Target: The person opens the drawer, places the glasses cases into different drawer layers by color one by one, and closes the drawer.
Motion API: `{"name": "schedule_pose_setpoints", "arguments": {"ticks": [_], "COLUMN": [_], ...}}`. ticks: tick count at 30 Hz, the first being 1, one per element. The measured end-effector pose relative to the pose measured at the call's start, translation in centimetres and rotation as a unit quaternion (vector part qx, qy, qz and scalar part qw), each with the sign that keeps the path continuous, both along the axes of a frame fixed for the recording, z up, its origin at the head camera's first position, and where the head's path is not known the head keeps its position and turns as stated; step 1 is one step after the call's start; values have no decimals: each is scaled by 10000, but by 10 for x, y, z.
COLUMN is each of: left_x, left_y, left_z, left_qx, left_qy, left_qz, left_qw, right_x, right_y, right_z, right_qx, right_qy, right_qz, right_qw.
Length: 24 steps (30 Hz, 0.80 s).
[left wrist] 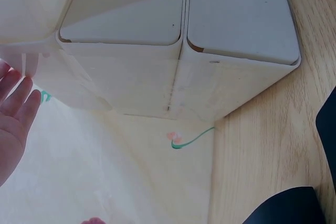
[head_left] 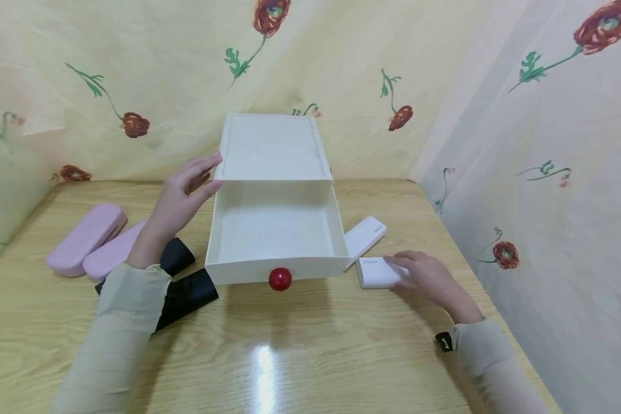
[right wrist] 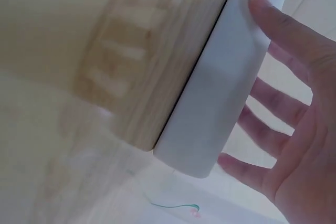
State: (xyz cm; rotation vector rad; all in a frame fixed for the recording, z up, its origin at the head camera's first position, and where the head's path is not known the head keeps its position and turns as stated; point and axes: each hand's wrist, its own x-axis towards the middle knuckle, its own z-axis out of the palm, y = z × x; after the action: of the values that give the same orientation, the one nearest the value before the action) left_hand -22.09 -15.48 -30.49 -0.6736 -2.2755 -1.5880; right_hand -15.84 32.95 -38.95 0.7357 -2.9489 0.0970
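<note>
A white drawer cabinet [head_left: 274,146] stands at the back of the table, its drawer [head_left: 276,263] pulled out toward me, with a red round knob on the front. My left hand [head_left: 182,192] is at the cabinet's left side, fingers loosely extended with the tips right at its upper edge. On the right, my right hand [head_left: 428,279] holds a white power bank [head_left: 375,273] by its right end. The right wrist view shows the thumb on one long side of the power bank [right wrist: 215,87] and the fingers round the other. The drawer's inside is bare.
A second, longer white power bank [head_left: 364,234] lies beside the drawer's right wall. Left of the drawer lie two pink cases [head_left: 90,236] and black cases [head_left: 191,296], partly behind my left forearm. A flower-print cloth [head_left: 186,86] hangs behind the wooden table [head_left: 290,356].
</note>
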Motion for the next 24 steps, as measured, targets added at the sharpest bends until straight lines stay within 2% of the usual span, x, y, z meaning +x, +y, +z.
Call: {"name": "schedule_pose_setpoints", "arguments": {"ticks": [6, 14, 24], "left_x": [3, 2, 0], "left_y": [-1, 0, 0], "left_z": [1, 0, 0], "left_qx": [-92, -71, -94], "left_qy": [-42, 4, -71], "left_qz": [47, 65, 88], "left_qw": [9999, 10000, 9999], "right_x": [9, 21, 32], "right_y": [4, 18, 22], "right_z": [1, -1, 2], "right_qx": [-97, 41, 215], "right_qy": [-346, -406, -353], "right_qz": [-377, -66, -101], "right_qw": [9986, 9991, 9991]}}
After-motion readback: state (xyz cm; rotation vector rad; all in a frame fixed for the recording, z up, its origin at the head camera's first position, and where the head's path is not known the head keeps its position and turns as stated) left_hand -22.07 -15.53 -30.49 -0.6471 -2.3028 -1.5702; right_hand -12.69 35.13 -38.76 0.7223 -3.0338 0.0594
